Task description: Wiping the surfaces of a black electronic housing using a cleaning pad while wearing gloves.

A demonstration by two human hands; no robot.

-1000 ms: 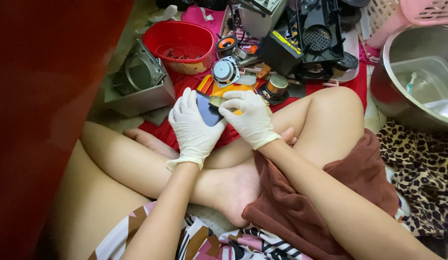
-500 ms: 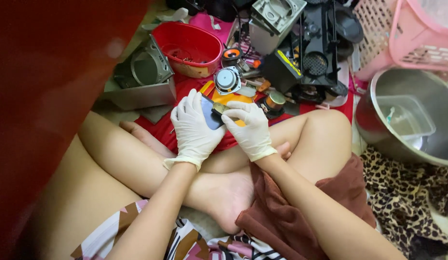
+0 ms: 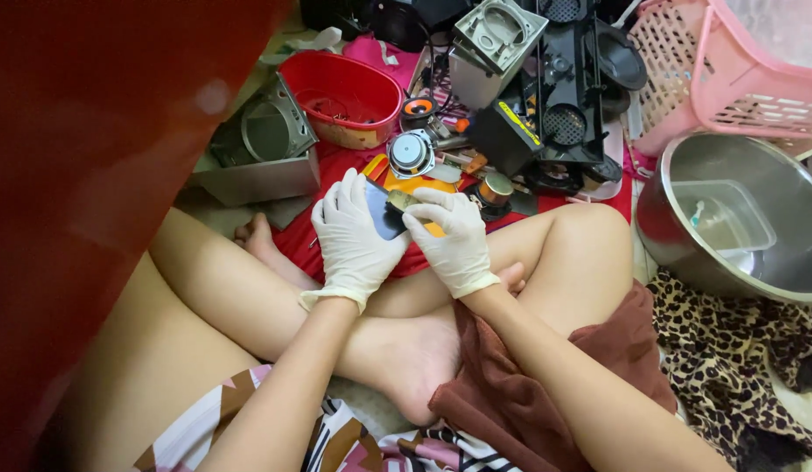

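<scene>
I sit cross-legged on the floor, both hands in white gloves. My left hand grips a small flat dark blue-black device from the left. My right hand holds the same device from the right, with its fingers pressing a small brownish part against the device's upper edge. An orange piece lies just beyond the hands on a red cloth. Much of the device is hidden by my fingers.
Beyond the hands lie a round speaker, a red bowl, grey metal casings, black plastic housings and a copper-coloured coil. A steel basin holding a clear tub and a pink basket stand right. Leopard-print cloth lies beside my knee.
My hands stay on the device with only slight finger shifts. The view has drifted, so the clutter now appears lower and more to the left.
</scene>
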